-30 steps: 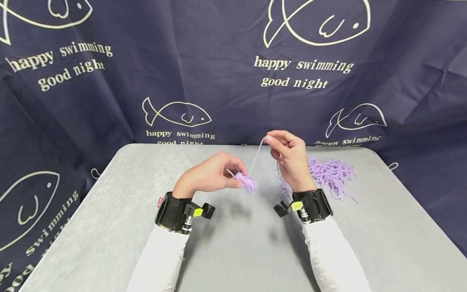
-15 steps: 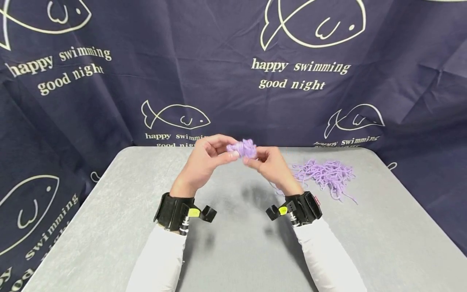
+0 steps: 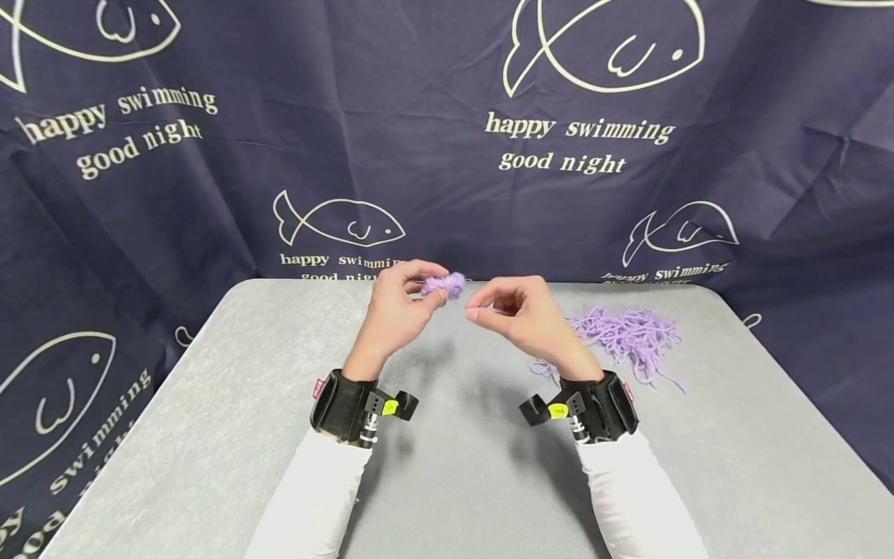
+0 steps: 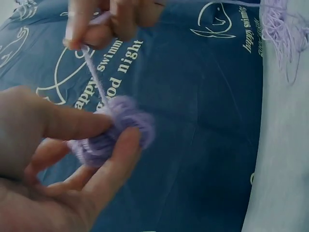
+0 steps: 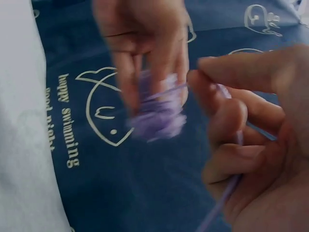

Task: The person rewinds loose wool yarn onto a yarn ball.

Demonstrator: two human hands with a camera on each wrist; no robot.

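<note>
Head view: hands pinching yarn ball and strand above table's far edge.

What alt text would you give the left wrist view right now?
The left hand pinches a small ball of purple yarn between thumb and fingers. A strand runs up from it to the right hand, which pinches it, above navy fish-print cloth. Loose purple yarn lies on the grey table.
</note>
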